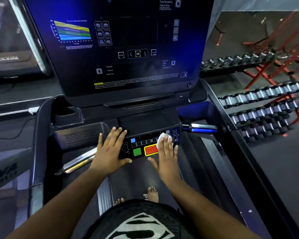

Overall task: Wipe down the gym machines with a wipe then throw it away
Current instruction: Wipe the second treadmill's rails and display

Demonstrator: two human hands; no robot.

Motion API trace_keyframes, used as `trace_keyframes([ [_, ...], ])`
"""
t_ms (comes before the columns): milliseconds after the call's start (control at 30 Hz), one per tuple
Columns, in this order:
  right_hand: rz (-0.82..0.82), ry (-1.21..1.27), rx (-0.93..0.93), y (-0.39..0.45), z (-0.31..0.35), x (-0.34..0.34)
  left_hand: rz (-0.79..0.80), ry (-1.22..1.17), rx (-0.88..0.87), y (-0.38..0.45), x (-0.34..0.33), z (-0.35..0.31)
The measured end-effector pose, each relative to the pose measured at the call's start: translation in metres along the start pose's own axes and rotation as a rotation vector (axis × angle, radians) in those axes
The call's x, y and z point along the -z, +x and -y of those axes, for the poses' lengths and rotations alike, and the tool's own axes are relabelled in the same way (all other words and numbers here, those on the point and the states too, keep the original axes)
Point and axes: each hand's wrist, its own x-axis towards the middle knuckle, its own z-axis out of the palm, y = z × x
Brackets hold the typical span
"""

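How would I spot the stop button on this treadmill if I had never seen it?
Start at the big dark screen and drop to the small keypad under both hands. The red button sits on its lower row, right of the green button, beside the right hand. It alone has a yellow border.

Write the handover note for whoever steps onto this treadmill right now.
Right hand: flat, pressing the white wipe onto the right part of the button panel.
Left hand: open, resting on the panel's left end.
Done: cannot tell how much is already wiped.
Left: finish the panel, do the screen, the handles and the other machines, then bin the wipe. No bin in view.
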Motion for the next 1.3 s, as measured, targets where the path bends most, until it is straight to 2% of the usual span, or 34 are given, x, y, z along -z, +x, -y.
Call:
trace_keyframes([
  [200, -0.154, 0.088, 0.152, 0.01, -0.026, 0.018, -0.031, -0.033, -0.019, 0.012, 0.013, -0.014],
  [300, -0.209, 0.308, 0.15, 0.019, -0.023, 0.035, -0.065, -0.049, -0.088, 0.03, 0.016, -0.041],
  [367, -0.25, 0.527, 0.112, 0.022, -0.01, 0.05, -0.021, -0.121, -0.105, 0.043, 0.018, -0.063],
  [433, -0.264, 0.731, 0.072, 0.03, 0.004, 0.07, 0.05, -0.327, -0.075, 0.059, 0.026, -0.085],
  [533, -0.246, 0.934, -0.061, 0.052, 0.013, 0.099, 0.087, -0.895, 0.011, 0.079, 0.044, -0.105],
  [567, -0.227, 0.99, -0.099, 0.065, 0.012, 0.112, 0.065, -1.014, 0.019, 0.089, 0.052, -0.109],
  [667, -0.176, 1.071, -0.107, 0.096, 0.009, 0.147, 0.009, -1.191, 0.052, 0.115, 0.075, -0.118],
  [767, -0.114, 1.193, -0.08, 0.127, 0.004, 0.182, -0.065, -1.225, 0.074, 0.142, 0.103, -0.126],
  [900, -0.075, 1.326, -0.05, 0.168, -0.003, 0.221, -0.313, -1.255, 0.121, 0.175, 0.14, -0.131],
  [967, -0.029, 1.338, -0.031, 0.188, -0.002, 0.237, -0.386, -1.245, 0.128, 0.188, 0.165, -0.13],
  [1100, 0.021, 1.353, -0.006, 0.219, 0.01, 0.265, -0.436, -1.203, 0.111, 0.211, 0.213, -0.125],
  [1300, -0.057, 1.384, 0.005, 0.265, 0.025, 0.304, -0.447, -1.144, 0.04, 0.248, 0.269, -0.126],
])
